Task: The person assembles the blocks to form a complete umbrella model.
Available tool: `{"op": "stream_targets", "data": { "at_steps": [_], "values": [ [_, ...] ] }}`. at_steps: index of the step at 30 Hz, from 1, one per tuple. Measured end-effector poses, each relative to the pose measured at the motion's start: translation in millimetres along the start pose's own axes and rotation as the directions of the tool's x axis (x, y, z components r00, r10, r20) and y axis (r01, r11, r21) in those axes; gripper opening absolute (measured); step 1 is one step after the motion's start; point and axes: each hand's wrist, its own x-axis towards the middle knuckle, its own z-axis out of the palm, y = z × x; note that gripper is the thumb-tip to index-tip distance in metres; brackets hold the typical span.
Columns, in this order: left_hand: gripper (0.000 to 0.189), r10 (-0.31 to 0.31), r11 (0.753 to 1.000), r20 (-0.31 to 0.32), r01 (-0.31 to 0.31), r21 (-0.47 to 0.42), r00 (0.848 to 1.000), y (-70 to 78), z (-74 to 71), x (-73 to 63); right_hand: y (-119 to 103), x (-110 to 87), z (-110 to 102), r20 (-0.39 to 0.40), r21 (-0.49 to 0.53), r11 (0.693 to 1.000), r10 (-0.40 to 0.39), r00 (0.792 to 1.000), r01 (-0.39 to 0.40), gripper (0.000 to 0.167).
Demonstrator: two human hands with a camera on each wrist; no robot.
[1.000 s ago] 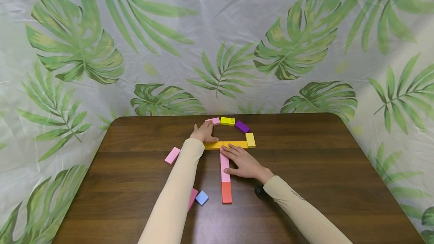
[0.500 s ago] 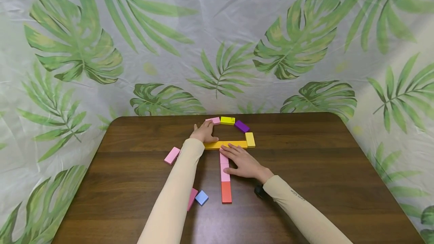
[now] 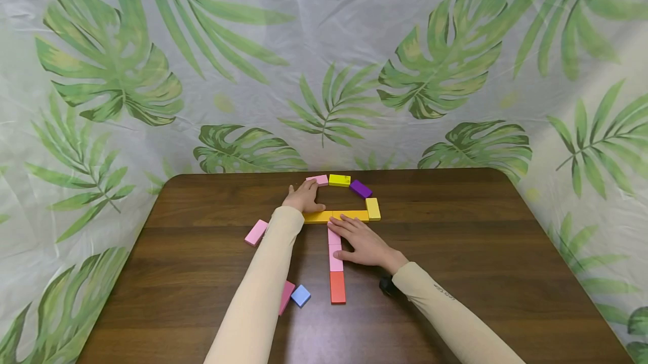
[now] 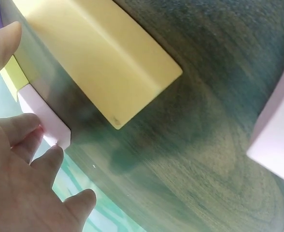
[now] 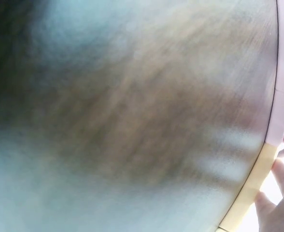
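My left hand [image 3: 304, 197] touches a pink block [image 3: 320, 179] at the upper left of an arc of blocks. In the left wrist view, the fingertips of the left hand [image 4: 23, 176] meet the pink block [image 4: 48, 118], with the thumb held apart. Straight fingers of my right hand [image 3: 364, 245] rest at the junction of a row of orange blocks [image 3: 354, 215] and a column of pink blocks [image 3: 335, 260]. A red block [image 3: 337, 287] ends that column. Yellow-green [image 3: 340, 180], purple [image 3: 361, 188] and pale yellow [image 3: 373, 209] blocks continue the arc.
On the dark wooden table [image 3: 455, 274], a loose pink block [image 3: 256, 232] lies left of the left forearm. A blue block [image 3: 301, 296] sits beside a dark pink block [image 3: 286, 297] partly hidden by the sleeve. A leaf-patterned cloth [image 3: 344, 99] hangs behind the table.
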Motion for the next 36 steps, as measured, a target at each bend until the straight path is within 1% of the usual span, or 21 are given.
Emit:
{"op": "stream_targets", "data": {
  "at_steps": [5, 11, 14, 18, 22, 26, 29, 34, 36],
  "values": [
    [0.072, -0.003, 1.000, -0.005, 0.003, -0.001, 1.000, -1.3, -0.2, -1.1, -1, 0.4, 0, -0.010, -0.002, 1.000, -0.015, 1.000, 0.015, 0.072],
    [0.072, -0.005, 1.000, -0.005, 0.005, -0.006, 1.000, -2.9, 0.2, -1.9, -3, -0.5, 0, -0.061, 0.001, 0.998, -0.062, 0.996, 0.062, 0.071],
    [0.072, 0.004, 1.000, -0.004, -0.004, -0.012, 1.000, -4.9, 0.3, -3.1, -4, -0.9, 0, -0.071, -0.001, 0.997, -0.072, 0.995, 0.072, 0.071],
    [0.073, 0.015, 0.999, -0.008, -0.015, -0.031, 1.000, -11.7, -1.1, -6.5, -4, 0.2, -1, -0.040, 0.014, 0.999, -0.046, 0.998, 0.047, 0.071],
    [0.073, 0.028, 0.997, -0.016, -0.029, -0.065, 0.999, -23.8, -3.6, -11.6, -3, 0.6, -1, 0.000, 0.006, 1.000, -0.006, 1.000, 0.006, 0.072],
    [0.073, 0.064, 0.995, -0.025, -0.066, -0.079, 0.998, -39.8, -5.1, -21.0, -1, 0.4, -1, 0.019, -0.005, 1.000, 0.016, 1.000, -0.016, 0.073],
    [0.073, 0.106, 0.989, -0.039, -0.109, -0.096, 0.994, -51.8, -6.2, -31.0, -1, 0.3, -1, 0.021, -0.010, 1.000, 0.021, 1.000, -0.020, 0.074],
    [0.072, 0.171, 0.974, -0.076, -0.180, -0.140, 0.982, -66.3, -11.0, -53.0, -2, -0.1, -2, 0.013, -0.006, 1.000, 0.014, 1.000, -0.014, 0.074],
    [0.071, 0.196, 0.967, -0.101, -0.209, -0.146, 0.975, -70.8, -11.9, -62.4, -2, -0.2, -2, 0.014, -0.006, 1.000, 0.014, 1.000, -0.014, 0.074]
  ]
}}
